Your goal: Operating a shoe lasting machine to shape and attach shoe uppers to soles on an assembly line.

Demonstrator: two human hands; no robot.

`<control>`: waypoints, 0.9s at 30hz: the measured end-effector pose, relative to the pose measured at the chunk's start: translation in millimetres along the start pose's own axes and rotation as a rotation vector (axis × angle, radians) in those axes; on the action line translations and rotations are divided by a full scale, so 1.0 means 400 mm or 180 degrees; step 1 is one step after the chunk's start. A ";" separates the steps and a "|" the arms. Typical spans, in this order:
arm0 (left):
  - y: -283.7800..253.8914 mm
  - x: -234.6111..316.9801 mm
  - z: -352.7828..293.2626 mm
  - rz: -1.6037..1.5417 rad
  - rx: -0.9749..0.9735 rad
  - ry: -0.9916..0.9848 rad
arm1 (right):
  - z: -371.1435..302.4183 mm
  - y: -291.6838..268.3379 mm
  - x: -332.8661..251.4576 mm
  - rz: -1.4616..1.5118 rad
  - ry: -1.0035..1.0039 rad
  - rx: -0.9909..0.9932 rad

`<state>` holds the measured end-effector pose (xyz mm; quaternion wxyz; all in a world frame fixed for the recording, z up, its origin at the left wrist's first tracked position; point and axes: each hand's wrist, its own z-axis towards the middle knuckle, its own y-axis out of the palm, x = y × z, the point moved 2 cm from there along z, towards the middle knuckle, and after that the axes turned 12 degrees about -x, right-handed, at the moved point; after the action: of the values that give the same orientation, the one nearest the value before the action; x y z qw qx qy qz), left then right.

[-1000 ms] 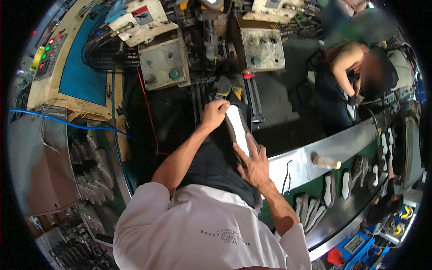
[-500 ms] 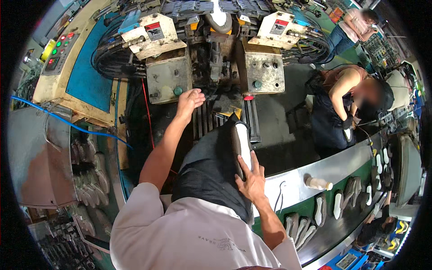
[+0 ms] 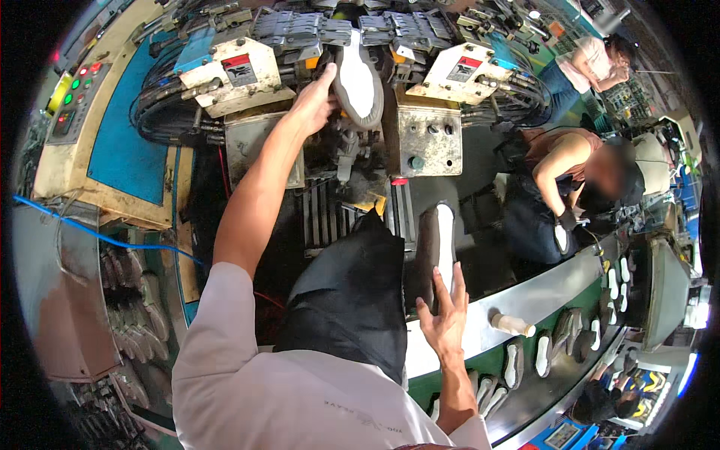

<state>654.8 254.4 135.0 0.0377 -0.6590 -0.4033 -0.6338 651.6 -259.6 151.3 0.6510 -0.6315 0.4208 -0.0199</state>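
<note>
My left hand (image 3: 315, 101) reaches up to the machine with its thumb against the side of a grey shoe upper (image 3: 360, 82), whose white sole side faces up. Its other fingers are partly hidden beside and below that shoe, closed on its edge. The shoe's far end sits between the machine's metal plates (image 3: 300, 28). Lower right, my right hand (image 3: 444, 319) grips a second shoe upper (image 3: 427, 240), dark grey with a long white insole. Fingers lie over its near end, thumb at its side.
Control boxes (image 3: 427, 139) with knobs flank the machine's centre. A metal-edged conveyor (image 3: 480, 296) at right carries a white bottle (image 3: 512, 324) and several shoe uppers. More uppers fill a rack (image 3: 139, 300) at left. A blue hose (image 3: 105, 234) crosses there. A co-worker (image 3: 559, 180) bends over a shoe.
My left hand has gone up from near the left control box to the machine's shoe, which now sticks out further toward me. My right hand and its shoe have moved slightly right.
</note>
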 end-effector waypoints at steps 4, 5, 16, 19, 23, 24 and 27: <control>-0.007 -0.018 0.088 -0.0724 -0.0206 -0.0073 | 0.128 -0.046 -0.061 -0.0255 -0.0379 0.0150; 0.001 -0.024 0.098 -0.0573 -0.0165 -0.0162 | 0.172 -0.066 -0.082 -0.0296 -0.0339 0.0146; -0.107 -0.126 -0.616 -0.0243 -0.0004 -0.0080 | 0.708 -0.073 -0.426 -0.0840 -0.1507 0.0626; -0.085 -0.201 -0.794 -0.0771 -0.0184 0.0200 | 0.771 0.018 -0.424 -0.1309 -0.1222 0.0627; -0.231 -0.392 -1.043 -0.2076 0.0187 0.0444 | 0.735 0.100 -0.460 -0.1253 -0.1229 0.0643; -0.218 -0.396 -1.056 -0.2098 0.0298 0.0343 | 0.723 0.104 -0.436 -0.1267 -0.1202 0.0672; -0.171 -0.354 -1.106 -0.2237 0.0601 0.0051 | 0.709 0.103 -0.415 -0.1221 -0.1098 0.0615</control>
<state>277.2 -16.4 66.8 -0.1186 -0.4687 -0.6616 -0.5732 686.3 69.6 160.4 0.7546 -0.6287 0.1726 -0.0750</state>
